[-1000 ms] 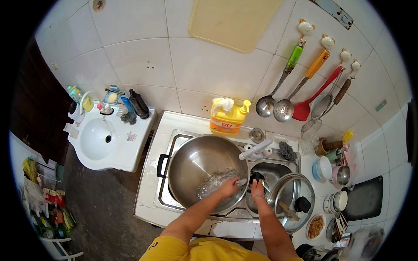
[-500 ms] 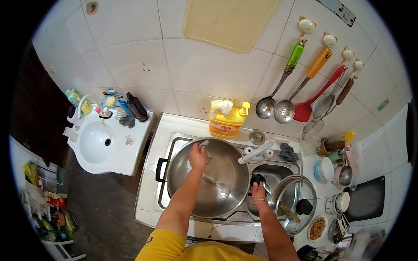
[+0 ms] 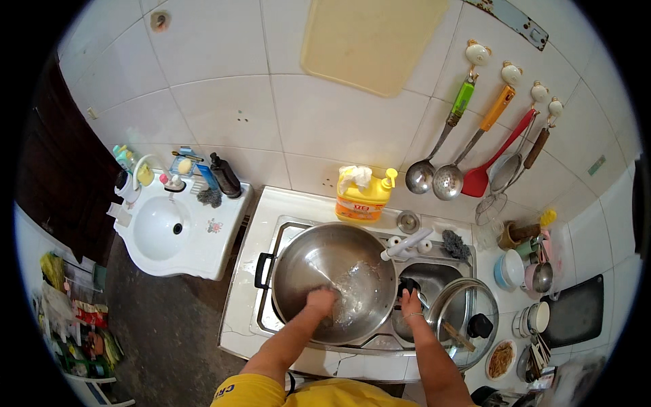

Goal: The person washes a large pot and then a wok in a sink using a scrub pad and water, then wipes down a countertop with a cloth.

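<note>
A wide stainless-steel wok (image 3: pixel 298 264) sits over the left sink basin with a little water in it. My left hand (image 3: pixel 322 300) is inside, low against the near wall, its fingers closed; what they hold is hidden beneath them. My right hand (image 3: pixel 411 302) grips the wok's black right handle (image 3: pixel 407 285). The other black handle (image 3: pixel 262 270) sticks out on the left, free. A white faucet spout (image 3: pixel 407 244) reaches over the wok's right rim. Beside my right hand, a glass lid (image 3: pixel 491 298) with a black knob leans over the right basin (image 3: pixel 434 274).
Behind the wok stands a yellow pump bottle (image 3: pixel 363 202). A steel scrubber (image 3: pixel 456 245) lies right of the faucet. Ladles (image 3: pixel 420 176) and a red spatula (image 3: pixel 475 178) hang on the tiles. Bowls (image 3: pixel 508 268) and a dish of food (image 3: pixel 500 359) crowd the right; a white washbasin (image 3: pixel 152 227) is left.
My left hand has moved from the wok's far wall down to its near wall. My right hand stays on the handle. The whole view has shifted slightly.
</note>
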`<state>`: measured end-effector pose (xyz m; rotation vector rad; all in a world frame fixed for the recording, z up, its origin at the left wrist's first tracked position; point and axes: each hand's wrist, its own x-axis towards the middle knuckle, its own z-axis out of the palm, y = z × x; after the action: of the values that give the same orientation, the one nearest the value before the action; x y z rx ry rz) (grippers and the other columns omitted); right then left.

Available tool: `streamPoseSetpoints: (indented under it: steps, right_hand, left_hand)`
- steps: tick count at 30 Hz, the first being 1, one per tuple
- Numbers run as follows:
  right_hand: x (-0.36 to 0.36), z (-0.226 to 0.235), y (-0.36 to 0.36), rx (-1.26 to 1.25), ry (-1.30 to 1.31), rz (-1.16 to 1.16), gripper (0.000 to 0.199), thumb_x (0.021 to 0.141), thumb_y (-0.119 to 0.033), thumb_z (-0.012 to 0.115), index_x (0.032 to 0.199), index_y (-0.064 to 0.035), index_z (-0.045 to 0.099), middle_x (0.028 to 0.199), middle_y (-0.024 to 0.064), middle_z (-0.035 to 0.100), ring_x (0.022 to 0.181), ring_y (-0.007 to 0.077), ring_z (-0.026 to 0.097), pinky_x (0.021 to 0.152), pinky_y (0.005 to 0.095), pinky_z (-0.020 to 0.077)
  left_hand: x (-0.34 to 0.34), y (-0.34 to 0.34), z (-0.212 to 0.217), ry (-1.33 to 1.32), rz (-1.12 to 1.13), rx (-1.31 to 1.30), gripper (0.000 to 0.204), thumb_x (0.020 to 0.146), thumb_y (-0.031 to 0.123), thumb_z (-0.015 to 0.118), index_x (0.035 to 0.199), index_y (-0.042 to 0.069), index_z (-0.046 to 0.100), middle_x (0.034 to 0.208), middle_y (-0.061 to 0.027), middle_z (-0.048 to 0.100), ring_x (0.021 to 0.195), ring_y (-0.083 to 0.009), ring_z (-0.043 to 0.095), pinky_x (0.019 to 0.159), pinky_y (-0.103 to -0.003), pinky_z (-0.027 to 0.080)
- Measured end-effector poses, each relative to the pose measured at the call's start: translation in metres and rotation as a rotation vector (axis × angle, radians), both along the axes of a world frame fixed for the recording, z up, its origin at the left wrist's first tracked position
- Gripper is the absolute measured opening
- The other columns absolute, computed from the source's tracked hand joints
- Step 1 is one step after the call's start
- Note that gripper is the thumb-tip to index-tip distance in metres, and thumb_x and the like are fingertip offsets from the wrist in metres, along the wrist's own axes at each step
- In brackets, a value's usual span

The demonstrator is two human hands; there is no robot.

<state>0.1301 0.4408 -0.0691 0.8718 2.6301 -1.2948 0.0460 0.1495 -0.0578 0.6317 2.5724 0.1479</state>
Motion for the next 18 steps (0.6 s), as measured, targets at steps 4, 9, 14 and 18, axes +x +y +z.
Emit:
streamPoseSetpoints:
  steps: [4, 9, 14, 18]
  right_hand:
    - [-0.002, 0.045, -0.015, 0.253, 0.127, 0.086, 0.059, 0.086, -0.016, 0.053, 0.135, -0.0010, 0.026, 0.125, 0.0286, 0.042, 0.115, 0.0403, 0.042, 0.096, 0.0422, 0.0349]
    - [-0.007, 0.069, -0.041, 0.439, 0.089, 0.237, 0.072, 0.077, 0.000, 0.054, 0.140, -0.0052, 0.019, 0.144, 0.0246, 0.013, 0.128, 0.0410, 0.027, 0.105, 0.0404, 0.0271]
    - [-0.005, 0.081, -0.038, 0.358, 0.024, 0.289, 0.075, 0.078, -0.003, 0.053, 0.142, -0.0100, 0.015, 0.146, 0.0208, 0.007, 0.127, 0.0401, 0.029, 0.100, 0.0411, 0.0345]
    - [-0.003, 0.089, -0.036, 0.330, -0.045, 0.295, 0.076, 0.079, -0.006, 0.054, 0.142, -0.0135, 0.013, 0.147, 0.0185, 0.005, 0.125, 0.0395, 0.033, 0.095, 0.0419, 0.0393]
  left_hand:
    - [-0.022, -0.029, 0.032, 0.147, 0.198, 0.024, 0.019, 0.083, 0.015, 0.046, 0.096, 0.004, 0.055, 0.101, -0.0158, 0.059, 0.087, -0.0300, 0.063, 0.069, -0.042, 0.052]
    - [0.014, -0.027, 0.003, -0.006, 0.096, 0.046, 0.021, 0.083, 0.014, 0.046, 0.101, 0.004, 0.051, 0.102, -0.0181, 0.059, 0.094, -0.0316, 0.060, 0.075, -0.044, 0.049]
    - [0.056, -0.002, -0.012, -0.332, -0.297, 0.283, 0.031, 0.079, 0.014, 0.052, 0.110, 0.010, 0.057, 0.109, -0.0157, 0.057, 0.101, -0.0349, 0.056, 0.086, -0.045, 0.044]
    - [0.035, 0.002, -0.010, -0.318, -0.190, 0.061, 0.037, 0.072, 0.012, 0.061, 0.109, 0.013, 0.058, 0.113, -0.0166, 0.054, 0.103, -0.0332, 0.055, 0.084, -0.045, 0.046]
